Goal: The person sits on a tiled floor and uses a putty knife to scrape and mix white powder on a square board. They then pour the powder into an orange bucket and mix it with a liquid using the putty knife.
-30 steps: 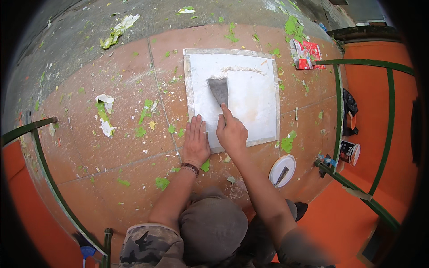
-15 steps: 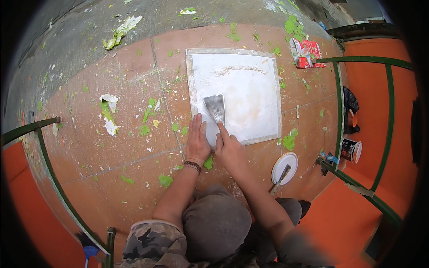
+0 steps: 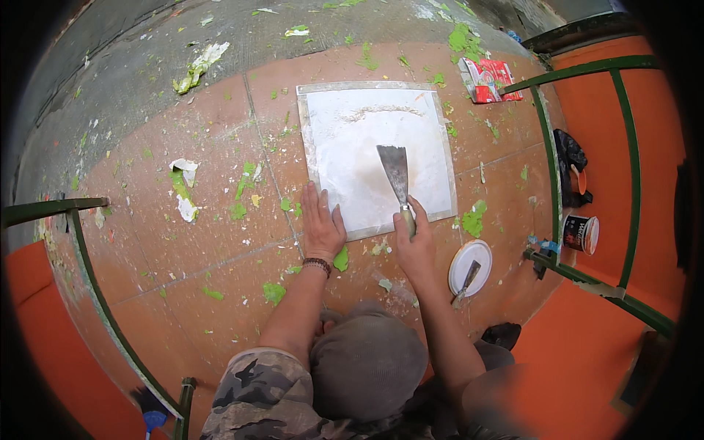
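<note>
A square white panel (image 3: 352, 161) with a dull edge strip lies on terracotta tiles, with a rough ridge of pale material across its upper part. My right hand (image 3: 414, 238) grips the handle of a wide putty knife (image 3: 396, 172) at the panel's lower right; its blade is over the panel's middle. My left hand (image 3: 321, 224) lies open, fingers stretched along the lower left corner of the panel. A white round lid (image 3: 460, 262) with a second narrow scraper (image 3: 472, 275) on it lies to the right of my right hand.
Green and white flakes (image 3: 194, 70) are scattered over tiles and concrete. Green metal railings (image 3: 622, 183) flank both sides beside orange surfaces (image 3: 557, 359). At right lie a red printed packet (image 3: 490, 79), a dark bucket (image 3: 579, 233) and a black bag (image 3: 568, 150). A blue brush (image 3: 154, 419) is at lower left.
My right hand and the putty knife have moved right and lower, so the blade has shifted from the left part toward the middle. My left hand remains at the panel's lower left.
</note>
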Demonstrator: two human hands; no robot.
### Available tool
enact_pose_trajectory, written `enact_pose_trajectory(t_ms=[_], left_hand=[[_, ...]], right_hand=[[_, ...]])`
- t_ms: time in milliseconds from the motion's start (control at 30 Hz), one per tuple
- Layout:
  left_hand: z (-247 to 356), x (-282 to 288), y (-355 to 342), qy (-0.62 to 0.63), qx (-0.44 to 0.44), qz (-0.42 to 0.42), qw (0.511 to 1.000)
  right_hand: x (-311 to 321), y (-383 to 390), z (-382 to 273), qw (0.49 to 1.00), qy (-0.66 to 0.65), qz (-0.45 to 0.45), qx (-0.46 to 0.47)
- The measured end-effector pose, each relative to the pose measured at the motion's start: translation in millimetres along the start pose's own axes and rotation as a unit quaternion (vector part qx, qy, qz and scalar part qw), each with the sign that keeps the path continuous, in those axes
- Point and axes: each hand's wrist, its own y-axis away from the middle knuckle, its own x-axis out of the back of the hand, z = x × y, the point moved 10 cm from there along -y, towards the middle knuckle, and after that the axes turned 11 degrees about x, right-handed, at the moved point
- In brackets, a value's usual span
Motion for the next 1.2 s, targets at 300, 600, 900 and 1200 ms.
enact_pose_trajectory(t_ms=[300,600,900,1200], left_hand=[[10.1,9.9,-0.5,-0.122,0.098,0.025,0.987],[-12.3,-0.3,-31.8,0.177,0.433,-0.163,0.868],[58.6,134.8,-148.5,0.383,0.215,-0.172,0.882],[225.4,256.2,-212.6,-0.219,-0.166,0.05,0.96]], right_hand=[[8.0,167.8,124.6,0.98,-0.092,0.11,-0.137],[9.0,176.8,135.4,0.971,-0.147,0.106,-0.157],[37.4,168.4,136.2,0.963,-0.143,0.197,-0.112],[39.0,160.8,134.5,0.967,-0.129,0.204,-0.079]])
